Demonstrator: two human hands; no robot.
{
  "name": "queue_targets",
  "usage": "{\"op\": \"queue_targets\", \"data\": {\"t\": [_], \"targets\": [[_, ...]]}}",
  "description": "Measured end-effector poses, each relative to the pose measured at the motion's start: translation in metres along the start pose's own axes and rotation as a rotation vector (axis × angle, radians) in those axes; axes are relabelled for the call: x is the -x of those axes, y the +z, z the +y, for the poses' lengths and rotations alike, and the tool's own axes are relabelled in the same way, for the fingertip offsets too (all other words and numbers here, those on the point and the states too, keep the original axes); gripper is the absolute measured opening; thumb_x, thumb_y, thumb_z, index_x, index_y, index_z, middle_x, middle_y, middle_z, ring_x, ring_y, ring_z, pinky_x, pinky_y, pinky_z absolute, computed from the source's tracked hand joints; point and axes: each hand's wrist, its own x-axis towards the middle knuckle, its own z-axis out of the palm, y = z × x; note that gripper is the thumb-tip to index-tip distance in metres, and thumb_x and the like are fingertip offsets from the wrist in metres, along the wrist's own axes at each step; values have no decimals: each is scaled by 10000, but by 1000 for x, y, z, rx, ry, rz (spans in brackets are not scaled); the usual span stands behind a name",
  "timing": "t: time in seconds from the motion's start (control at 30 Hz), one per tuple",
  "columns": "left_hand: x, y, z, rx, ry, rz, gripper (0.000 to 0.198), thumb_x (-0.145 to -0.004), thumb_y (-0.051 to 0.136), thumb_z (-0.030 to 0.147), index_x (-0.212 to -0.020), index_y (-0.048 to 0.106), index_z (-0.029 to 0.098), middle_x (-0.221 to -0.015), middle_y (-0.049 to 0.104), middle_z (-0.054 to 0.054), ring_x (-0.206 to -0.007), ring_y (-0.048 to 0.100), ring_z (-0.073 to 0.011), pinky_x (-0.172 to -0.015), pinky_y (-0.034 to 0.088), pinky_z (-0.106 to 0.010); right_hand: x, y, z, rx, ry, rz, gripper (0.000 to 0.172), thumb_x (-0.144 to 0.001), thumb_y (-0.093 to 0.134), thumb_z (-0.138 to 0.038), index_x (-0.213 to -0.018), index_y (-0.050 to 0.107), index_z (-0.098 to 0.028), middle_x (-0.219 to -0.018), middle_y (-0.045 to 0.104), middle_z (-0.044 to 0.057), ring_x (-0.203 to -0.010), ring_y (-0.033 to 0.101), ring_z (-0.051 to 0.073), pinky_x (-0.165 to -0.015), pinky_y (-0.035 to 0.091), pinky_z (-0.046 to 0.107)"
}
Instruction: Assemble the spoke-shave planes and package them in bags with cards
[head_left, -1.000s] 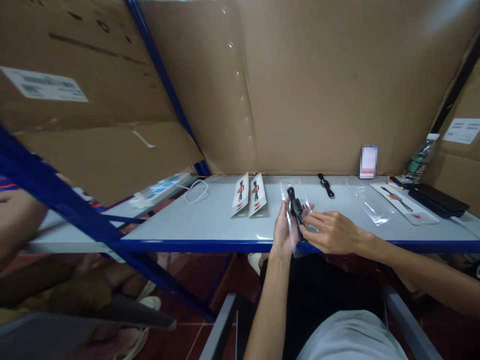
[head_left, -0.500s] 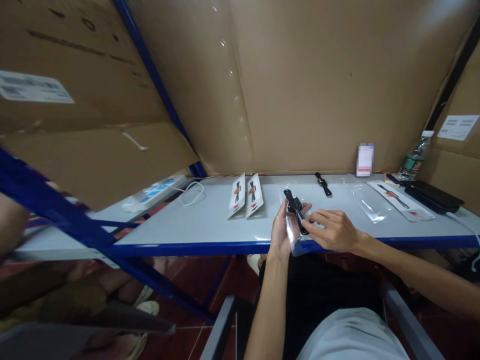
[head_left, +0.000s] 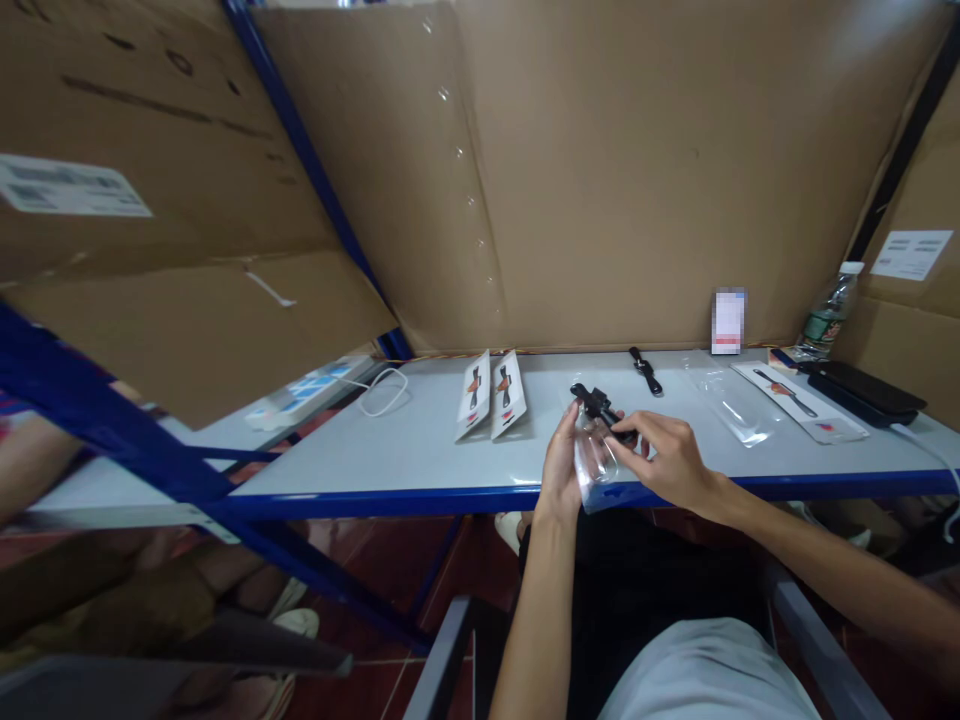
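Observation:
My left hand (head_left: 559, 462) is closed round the edge of a clear plastic blister shell (head_left: 598, 470) in front of the table edge. My right hand (head_left: 667, 455) grips one handle of a black spokeshave (head_left: 596, 400) between thumb and fingers. The spokeshave lies slantwise over the upper part of the shell, partly lifted out of its hollow. Its far end is close to my left fingertips; whether they touch it I cannot tell. Another black spokeshave (head_left: 646, 372) rests on the table (head_left: 420, 455) beyond my hands.
Two printed cards (head_left: 474, 395) stand folded at the left. At the right lie an empty clear shell (head_left: 739, 405), a printed card (head_left: 799, 400) and a black case (head_left: 866, 392). A phone (head_left: 728, 322) and a water bottle (head_left: 829, 312) stand behind. Another person's arm (head_left: 37, 455) shows far left.
My right hand has turned the spokeshave and raised its near end out of the shell, swinging it to the right. My left hand and the shell stay nearly still.

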Motion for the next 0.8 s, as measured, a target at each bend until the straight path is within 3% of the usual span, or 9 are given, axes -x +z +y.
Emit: {"op": "queue_targets", "data": {"t": [0.23,0.4,0.57,0.7,0.8], "targets": [[8,7,3,-47,23,-47,467,-1010,486,493,-1419,475,268,-971,692,-108,-929,731,-268,-831,593,-448,-47,-35,-1,21,314,198,158,-957,500,-290,-930,635,-213,-709,634,12,-649,610,165,-647,487,293],[11,8,4,-45,27,-60,481,-984,535,508,-1413,508,292,-1061,682,-125,-920,719,-269,-792,599,-442,-82,-61,20,-129,450,210,210,-983,459,-313,-1072,621,-213,-702,546,6,-627,556,158,-562,433,268],[9,6,5,-80,-17,-99,470,-974,560,499,-1381,564,264,-1055,712,-124,-905,730,-273,-816,604,-471,-107,-55,37,-369,605,-97,149,-964,537,-278,-1040,618,-178,-637,488,-23,-520,444,112,-469,326,225],[5,2,5,-86,-77,-149,460,-1007,468,517,-1324,612,217,-1008,731,-122,-881,735,-272,-793,613,-459,-115,-16,47,-371,653,-368,109,-957,527,-158,-980,632,-144,-591,507,-28,-487,406,95,-457,280,219],[4,1,4,-76,-95,-111,485,-1035,380,516,-1267,651,188,-943,739,-122,-881,739,-264,-831,611,-457,-119,14,63,-229,596,-490,119,-950,532,-117,-911,643,-134,-620,555,-7,-553,484,105,-516,336,217]]}}
